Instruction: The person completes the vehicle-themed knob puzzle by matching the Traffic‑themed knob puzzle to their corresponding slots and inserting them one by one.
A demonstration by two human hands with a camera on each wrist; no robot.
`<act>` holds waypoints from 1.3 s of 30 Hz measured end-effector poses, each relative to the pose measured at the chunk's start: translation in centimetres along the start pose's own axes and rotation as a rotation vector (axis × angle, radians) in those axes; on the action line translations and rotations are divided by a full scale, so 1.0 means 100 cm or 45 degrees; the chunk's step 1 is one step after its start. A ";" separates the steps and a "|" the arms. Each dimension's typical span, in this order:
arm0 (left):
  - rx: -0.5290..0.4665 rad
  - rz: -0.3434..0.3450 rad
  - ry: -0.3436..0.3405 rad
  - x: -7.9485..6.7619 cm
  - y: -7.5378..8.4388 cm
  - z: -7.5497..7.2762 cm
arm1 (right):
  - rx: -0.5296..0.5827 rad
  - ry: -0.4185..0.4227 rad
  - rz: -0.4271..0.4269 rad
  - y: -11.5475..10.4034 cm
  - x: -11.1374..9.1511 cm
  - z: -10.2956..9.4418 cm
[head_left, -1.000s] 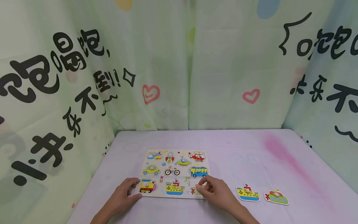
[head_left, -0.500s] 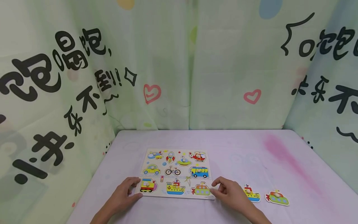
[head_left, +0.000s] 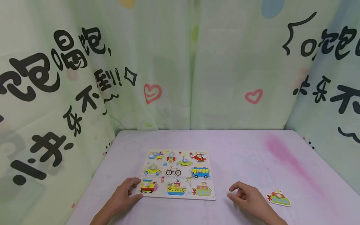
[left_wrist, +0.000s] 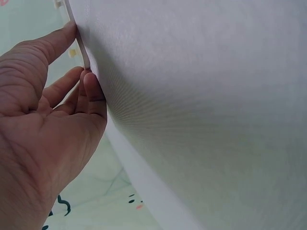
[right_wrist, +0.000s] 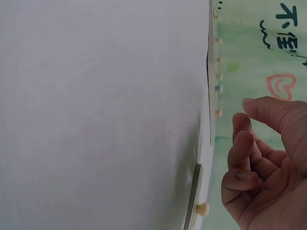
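Note:
A white puzzle board (head_left: pixel 188 197) with colourful vehicle pictures lies on the table. My left hand (head_left: pixel 122 193) rests at its left edge, thumb by the near corner; in the left wrist view the fingertips touch the board's edge. My right hand (head_left: pixel 248 198) hovers over the table right of the board, fingers loosely bent, thumb and forefinger apart, holding nothing. Behind it in the head view, the boat puzzle piece is hidden. To its right lies a green submarine puzzle piece (head_left: pixel 278 198). The right wrist view shows a thin puzzle piece (right_wrist: pixel 193 206) with a knob, edge-on below the fingers.
The table (head_left: pixel 239 150) has a pale cloth with a pink stain (head_left: pixel 289 162) at the right. Curtains (head_left: pixel 225 62) with black characters and pink hearts hang behind and at both sides.
My right hand has left the board's lower right corner and moved right, uncovering the submarine picture and covering the loose boat piece. My left hand has stayed at the board's edge.

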State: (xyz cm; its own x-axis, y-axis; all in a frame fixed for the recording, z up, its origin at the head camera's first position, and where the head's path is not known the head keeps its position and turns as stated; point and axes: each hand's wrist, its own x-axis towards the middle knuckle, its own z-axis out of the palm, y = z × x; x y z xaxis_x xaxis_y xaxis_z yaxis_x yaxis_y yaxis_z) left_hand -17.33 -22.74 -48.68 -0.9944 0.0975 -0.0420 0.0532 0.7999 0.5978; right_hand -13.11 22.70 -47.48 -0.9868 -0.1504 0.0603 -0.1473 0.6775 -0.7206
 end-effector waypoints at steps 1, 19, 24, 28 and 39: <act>0.000 -0.003 -0.002 0.000 0.000 0.000 | -0.004 0.000 -0.008 0.002 -0.001 -0.002; -0.005 -0.029 -0.011 -0.002 -0.001 0.001 | -0.196 -0.010 -0.179 0.025 0.001 -0.030; -0.005 -0.023 -0.006 -0.001 0.000 0.001 | -0.138 -0.019 -0.150 0.032 0.002 -0.035; 0.001 -0.012 -0.007 -0.001 0.000 0.000 | -0.077 -0.051 -0.096 0.038 0.001 -0.038; -0.006 -0.029 -0.013 0.000 0.001 0.000 | 0.122 -0.146 0.097 0.049 0.002 -0.043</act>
State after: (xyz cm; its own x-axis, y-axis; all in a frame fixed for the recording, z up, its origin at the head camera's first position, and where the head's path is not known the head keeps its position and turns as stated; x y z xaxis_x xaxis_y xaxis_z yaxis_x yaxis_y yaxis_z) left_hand -17.34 -22.66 -48.66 -0.9943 0.0855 -0.0636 0.0303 0.7989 0.6007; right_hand -14.29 29.09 -48.08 -0.9798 -0.1865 -0.0723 -0.0600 0.6188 -0.7832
